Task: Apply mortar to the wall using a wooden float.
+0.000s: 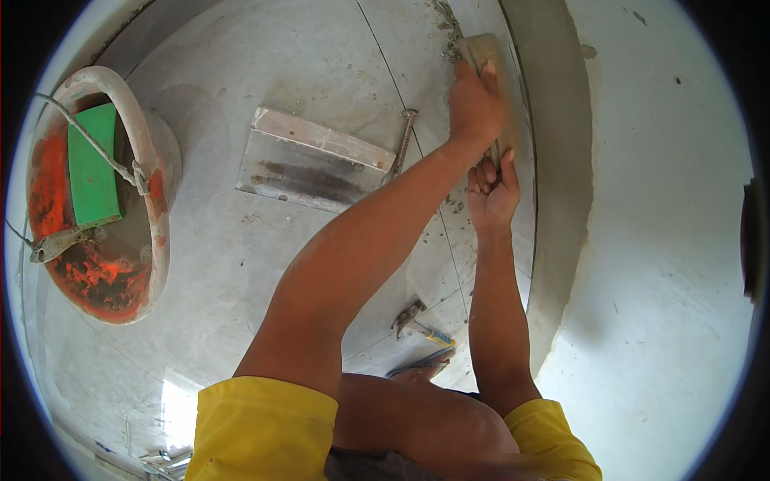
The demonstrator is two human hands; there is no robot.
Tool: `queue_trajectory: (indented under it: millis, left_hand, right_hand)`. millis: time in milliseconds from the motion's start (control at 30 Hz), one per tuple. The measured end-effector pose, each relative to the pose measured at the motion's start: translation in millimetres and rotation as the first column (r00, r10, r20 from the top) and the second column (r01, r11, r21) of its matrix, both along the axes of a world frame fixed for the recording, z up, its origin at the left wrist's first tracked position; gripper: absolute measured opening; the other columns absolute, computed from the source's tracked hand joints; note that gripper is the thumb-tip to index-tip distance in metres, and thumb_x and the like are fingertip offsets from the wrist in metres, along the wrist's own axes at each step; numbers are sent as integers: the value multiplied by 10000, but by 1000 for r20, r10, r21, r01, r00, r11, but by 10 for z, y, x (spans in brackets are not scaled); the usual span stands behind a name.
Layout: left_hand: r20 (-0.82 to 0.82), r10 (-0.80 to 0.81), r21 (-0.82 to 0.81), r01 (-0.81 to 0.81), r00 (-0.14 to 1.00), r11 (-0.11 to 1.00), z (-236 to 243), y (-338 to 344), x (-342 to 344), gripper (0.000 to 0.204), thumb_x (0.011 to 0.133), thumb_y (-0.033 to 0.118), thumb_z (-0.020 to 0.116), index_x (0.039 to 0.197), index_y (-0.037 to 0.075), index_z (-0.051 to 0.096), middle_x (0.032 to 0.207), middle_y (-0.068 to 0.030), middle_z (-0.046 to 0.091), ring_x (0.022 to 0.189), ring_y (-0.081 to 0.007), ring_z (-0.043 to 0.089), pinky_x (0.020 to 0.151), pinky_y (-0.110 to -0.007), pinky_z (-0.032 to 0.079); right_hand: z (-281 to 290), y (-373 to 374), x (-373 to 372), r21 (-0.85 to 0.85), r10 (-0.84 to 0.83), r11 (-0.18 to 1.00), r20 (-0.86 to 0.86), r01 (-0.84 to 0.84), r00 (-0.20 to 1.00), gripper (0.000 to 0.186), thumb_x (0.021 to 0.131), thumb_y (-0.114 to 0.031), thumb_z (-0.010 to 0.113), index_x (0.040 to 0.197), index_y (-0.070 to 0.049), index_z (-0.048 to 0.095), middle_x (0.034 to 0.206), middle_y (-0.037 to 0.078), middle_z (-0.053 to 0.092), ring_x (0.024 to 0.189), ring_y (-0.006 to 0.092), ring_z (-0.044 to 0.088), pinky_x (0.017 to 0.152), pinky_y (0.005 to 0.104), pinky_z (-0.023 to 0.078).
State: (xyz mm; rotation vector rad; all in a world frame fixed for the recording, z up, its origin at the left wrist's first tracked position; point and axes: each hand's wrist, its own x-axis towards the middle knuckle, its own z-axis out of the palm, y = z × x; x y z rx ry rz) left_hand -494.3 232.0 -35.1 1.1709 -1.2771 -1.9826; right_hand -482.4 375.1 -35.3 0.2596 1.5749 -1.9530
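My left hand (477, 108) is closed on a narrow beige-grey strip (484, 48) that looks like a cut piece of tile. Its fingers lie over the strip's upper face and edge. Just below, my right hand (493, 196) is turned palm up at the near end of the strip. Its thumb touches that end and its other fingers curl in. The strip stands beside the foot of the wall, along a grey mortar band (557, 184). Crumbs of mortar (449, 36) lie on the floor tiles near its far end.
At left stands a mortar-stained orange bucket (164, 232) with a wire handle, holding a green block (95, 164) and murky water. A flat rectangular tool (313, 156) and a metal rod (407, 132) lie mid-floor. A hammer (421, 322) lies near my foot.
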Motion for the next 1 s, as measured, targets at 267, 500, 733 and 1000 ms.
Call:
queue_trajectory:
  millis: [267, 500, 733, 1000]
  left_hand:
    - [-8, -30, -34, 30, 1000, 999, 87, -160, -235, 356, 967, 273, 472, 917, -79, 462, 764, -286, 606, 729, -463, 602, 649, -497, 455]
    - [1, 29, -39, -29, 1000, 999, 96, -370, -321, 399, 963, 309, 466, 920, -87, 479, 831, -309, 608, 808, -471, 601, 717, -501, 459]
    - [24, -44, -78, 46, 999, 996, 82, -516, -375, 343, 949, 231, 490, 1023, -101, 448, 907, -328, 614, 855, -456, 630, 750, -480, 511]
    - [33, -127, -39, 128, 991, 991, -25, -579, -459, 419, 950, 238, 463, 1101, -153, 482, 997, -333, 609, 903, -433, 620, 777, -442, 486]
  right_hand:
    - [130, -237, -141, -3, -31, 1000, -24, 31, 999, 265, 955, -366, 551, 932, -101, 549, 573, -49, 322, 508, 70, 258, 504, 239, 260]
    - [185, -493, -182, -13, -10, 1000, -57, 9, 998, 268, 949, -374, 560, 940, -106, 545, 572, -49, 316, 514, 73, 255, 507, 241, 254]
    - [137, -619, -208, -46, -52, 998, -34, 50, 998, 283, 947, -368, 567, 946, -86, 547, 571, -50, 307, 516, 80, 254, 505, 246, 250]
    - [164, -638, -246, -36, -99, 995, -20, 98, 995, 315, 925, -348, 603, 890, -40, 551, 572, -46, 317, 501, 81, 247, 488, 252, 244]
